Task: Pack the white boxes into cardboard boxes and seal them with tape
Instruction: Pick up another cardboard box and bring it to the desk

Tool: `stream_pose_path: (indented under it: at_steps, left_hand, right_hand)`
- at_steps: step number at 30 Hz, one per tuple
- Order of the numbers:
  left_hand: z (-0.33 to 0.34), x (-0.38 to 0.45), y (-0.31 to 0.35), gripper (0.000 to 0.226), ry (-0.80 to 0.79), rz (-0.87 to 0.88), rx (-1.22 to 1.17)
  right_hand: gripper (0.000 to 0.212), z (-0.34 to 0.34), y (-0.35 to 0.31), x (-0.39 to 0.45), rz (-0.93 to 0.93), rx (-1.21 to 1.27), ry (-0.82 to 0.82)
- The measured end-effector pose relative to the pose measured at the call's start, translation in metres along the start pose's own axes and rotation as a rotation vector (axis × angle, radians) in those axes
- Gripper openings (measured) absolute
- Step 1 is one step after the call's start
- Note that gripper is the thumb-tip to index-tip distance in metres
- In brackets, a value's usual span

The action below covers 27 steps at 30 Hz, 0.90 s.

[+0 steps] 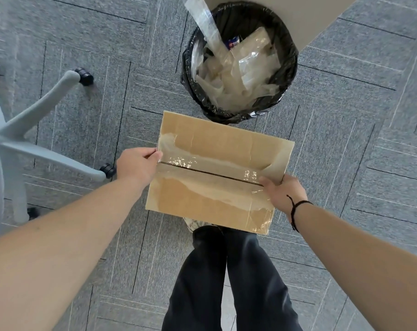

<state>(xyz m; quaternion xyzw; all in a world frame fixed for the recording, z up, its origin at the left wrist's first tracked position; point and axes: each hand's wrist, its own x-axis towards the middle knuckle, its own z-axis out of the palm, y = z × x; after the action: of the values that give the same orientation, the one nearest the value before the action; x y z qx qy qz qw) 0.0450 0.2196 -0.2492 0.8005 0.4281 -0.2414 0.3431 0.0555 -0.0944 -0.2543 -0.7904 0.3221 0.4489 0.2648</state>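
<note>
The box (pixel 217 170) is held in the air over the carpet (pixel 346 130), in front of the person's dark trousers (pixel 226 283) and just near of the bin (pixel 241 60). Its broad taped face is turned up toward the camera, and its long axis runs from left to right, tilted so that the right end sits lower in the picture. The seam (pixel 210 173) between the two flaps follows that same axis, and clear tape (pixel 202 161) lies along it, wrinkled and shiny. The left hand (pixel 138 167) grips the left edge of the box at the seam's end, fingers curled over the edge. The right hand (pixel 282 193), a black cord on its wrist, grasps the right edge near the other end of the seam, thumb on the top face. The bin has a black liner and holds crumpled clear plastic. A chair base (pixel 42 130) with castors stands at the left, well apart from the box.
</note>
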Motion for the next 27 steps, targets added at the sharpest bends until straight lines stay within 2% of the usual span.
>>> stream_pose_path:
  at_steps: [4, 9, 13, 19, 21, 23, 27]
  left_hand:
    - [0.000, 0.000, 0.005, 0.014, -0.007, 0.044, 0.124]
    - [-0.002, 0.000, 0.005, 0.040, -0.060, 0.009, 0.112]
    - [-0.003, -0.004, 0.005, 0.024, -0.074, -0.029, 0.040]
    - [-0.014, -0.025, 0.011, 0.032, -0.126, -0.042, -0.032]
    - [-0.023, -0.041, 0.021, 0.032, -0.117, -0.016, -0.040]
    - [-0.036, -0.060, 0.036, 0.032, -0.089, -0.002, -0.076]
    - [-0.073, -0.099, 0.070, 0.020, -0.060, 0.030, -0.149]
  right_hand:
    - [0.049, 0.002, -0.001, 0.003, 0.021, -0.011, 0.013]
    - [0.031, 0.003, 0.007, 0.008, 0.002, 0.111, -0.020]
    - [0.023, 0.009, 0.013, 0.010, 0.052, 0.277, -0.050]
    - [0.031, -0.014, 0.023, -0.010, 0.062, 0.357, -0.010]
    - [0.029, -0.031, 0.019, -0.026, 0.046, 0.372, 0.012]
    - [0.036, -0.051, 0.013, -0.045, 0.015, 0.386, 0.053]
    - [0.036, -0.097, -0.011, -0.089, -0.084, 0.394, 0.114]
